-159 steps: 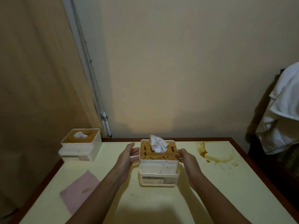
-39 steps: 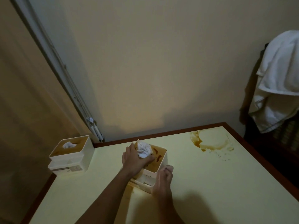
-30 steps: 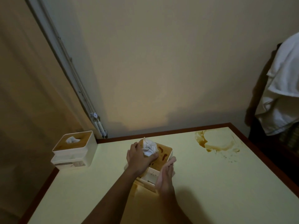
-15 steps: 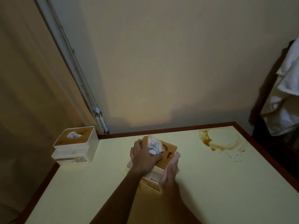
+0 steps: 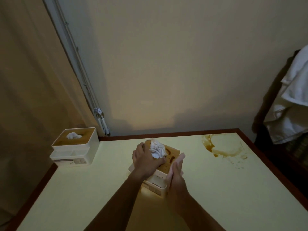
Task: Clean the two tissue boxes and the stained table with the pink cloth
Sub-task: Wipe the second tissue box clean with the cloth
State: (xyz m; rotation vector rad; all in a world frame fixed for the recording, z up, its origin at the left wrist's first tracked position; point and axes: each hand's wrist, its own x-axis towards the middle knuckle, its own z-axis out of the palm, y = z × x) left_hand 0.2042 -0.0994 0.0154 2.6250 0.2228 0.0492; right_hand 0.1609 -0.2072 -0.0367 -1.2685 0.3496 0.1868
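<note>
Tissue (image 5: 156, 150) pokes from stained box (image 5: 172, 153), left fingers (image 5: 155, 163) flat atop, straight right fingers (image 5: 176, 166) pressing pink cloth (image 5: 181, 156).

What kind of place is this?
Probably a room in a home, perhaps a bedroom: a curtain hangs at left, a white towel is draped at right, and a tissue box stands on the table.

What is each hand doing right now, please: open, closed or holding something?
Left hand: open, pressed flat on the near tissue box lid.
Right hand: open, straight fingers pressing the pink cloth against that box's side.
</note>
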